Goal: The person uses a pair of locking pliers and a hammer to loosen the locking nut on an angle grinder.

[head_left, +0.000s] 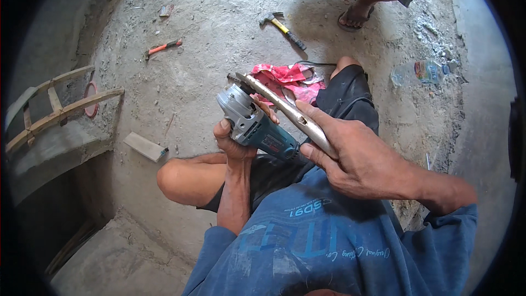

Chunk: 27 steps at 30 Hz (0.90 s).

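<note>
My left hand (233, 142) grips a teal angle grinder (271, 141) from beneath, its silver gear head pointing up and away from me. My right hand (361, 159) is closed on a long silver metal tool (290, 111), which lies diagonally along the grinder, its far end by the grinder's head; whether they touch there is unclear. Behind these, a pink and white patterned cloth (301, 90) lies on the floor, partly hidden by the tool, with a dark cord above it.
Two hammers (285, 31) (164, 46) lie on the dusty floor (192, 11). Another person's foot (353, 17) and hand are at top right. A plastic bottle (427, 73) lies right, a board (145, 147) left, near a wooden frame (60, 112) on a concrete ledge.
</note>
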Each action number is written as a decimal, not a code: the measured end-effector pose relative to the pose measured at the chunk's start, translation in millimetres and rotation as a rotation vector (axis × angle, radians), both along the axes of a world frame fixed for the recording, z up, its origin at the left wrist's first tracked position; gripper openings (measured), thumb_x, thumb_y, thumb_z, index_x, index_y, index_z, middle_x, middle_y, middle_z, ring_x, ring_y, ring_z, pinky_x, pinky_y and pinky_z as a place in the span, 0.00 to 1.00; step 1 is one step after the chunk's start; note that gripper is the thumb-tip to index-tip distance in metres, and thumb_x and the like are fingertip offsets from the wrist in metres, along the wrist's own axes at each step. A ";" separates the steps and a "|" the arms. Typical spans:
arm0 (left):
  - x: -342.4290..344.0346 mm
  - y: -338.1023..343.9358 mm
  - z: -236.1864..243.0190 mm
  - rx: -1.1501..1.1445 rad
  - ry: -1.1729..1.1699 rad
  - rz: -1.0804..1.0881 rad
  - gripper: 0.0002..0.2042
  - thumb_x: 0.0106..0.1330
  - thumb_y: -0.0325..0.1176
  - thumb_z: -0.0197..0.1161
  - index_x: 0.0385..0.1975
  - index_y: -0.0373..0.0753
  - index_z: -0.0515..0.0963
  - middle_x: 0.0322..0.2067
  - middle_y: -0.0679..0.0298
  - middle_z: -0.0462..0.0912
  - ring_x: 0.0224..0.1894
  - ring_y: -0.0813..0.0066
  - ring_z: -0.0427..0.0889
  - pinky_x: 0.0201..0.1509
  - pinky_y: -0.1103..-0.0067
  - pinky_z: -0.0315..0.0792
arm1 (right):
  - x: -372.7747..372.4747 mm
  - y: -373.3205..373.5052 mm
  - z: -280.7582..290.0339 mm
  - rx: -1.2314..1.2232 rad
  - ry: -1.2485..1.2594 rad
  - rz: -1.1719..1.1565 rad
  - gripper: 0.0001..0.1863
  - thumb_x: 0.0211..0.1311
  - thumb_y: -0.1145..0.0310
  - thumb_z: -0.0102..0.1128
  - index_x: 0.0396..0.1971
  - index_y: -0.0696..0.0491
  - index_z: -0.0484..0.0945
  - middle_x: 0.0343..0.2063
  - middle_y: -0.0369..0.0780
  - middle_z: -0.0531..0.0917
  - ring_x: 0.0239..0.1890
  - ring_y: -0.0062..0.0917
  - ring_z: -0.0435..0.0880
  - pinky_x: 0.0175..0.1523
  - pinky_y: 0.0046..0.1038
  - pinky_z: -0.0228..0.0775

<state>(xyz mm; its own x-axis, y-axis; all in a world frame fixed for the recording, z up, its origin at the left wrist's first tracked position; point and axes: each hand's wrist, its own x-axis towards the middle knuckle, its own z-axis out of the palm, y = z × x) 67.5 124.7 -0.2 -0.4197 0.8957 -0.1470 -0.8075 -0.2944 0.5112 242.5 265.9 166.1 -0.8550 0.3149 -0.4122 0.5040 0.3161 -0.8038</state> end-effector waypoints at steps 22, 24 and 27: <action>0.0 -3.6 -21.5 0.060 -0.026 -0.067 0.39 0.53 0.60 0.64 0.57 0.32 0.75 0.41 0.48 0.83 0.42 0.53 0.83 0.49 0.61 0.78 | -4.7 0.0 10.8 -0.107 -0.101 -0.050 0.29 0.66 0.71 0.60 0.65 0.59 0.64 0.36 0.59 0.82 0.40 0.51 0.86 0.45 0.42 0.74; -1.1 -3.5 -23.6 0.053 -0.007 -0.082 0.39 0.53 0.60 0.64 0.57 0.32 0.75 0.42 0.48 0.83 0.42 0.52 0.84 0.50 0.61 0.78 | 0.8 -1.3 3.4 -0.079 -0.122 -0.066 0.30 0.64 0.69 0.63 0.63 0.62 0.65 0.36 0.59 0.83 0.39 0.51 0.86 0.44 0.42 0.75; -0.2 -2.4 -21.5 0.042 0.013 -0.076 0.39 0.53 0.61 0.63 0.56 0.32 0.75 0.41 0.47 0.83 0.41 0.52 0.84 0.50 0.63 0.78 | 2.6 -1.3 3.4 -0.014 -0.184 -0.069 0.28 0.60 0.66 0.67 0.56 0.65 0.69 0.34 0.58 0.83 0.37 0.51 0.86 0.43 0.41 0.75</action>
<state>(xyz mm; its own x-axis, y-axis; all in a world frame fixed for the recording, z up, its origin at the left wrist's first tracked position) 67.3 122.2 -21.7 -0.3516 0.9304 -0.1033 -0.8215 -0.2537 0.5106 245.1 264.5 169.6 -0.7417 0.3629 -0.5641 0.6625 0.2653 -0.7005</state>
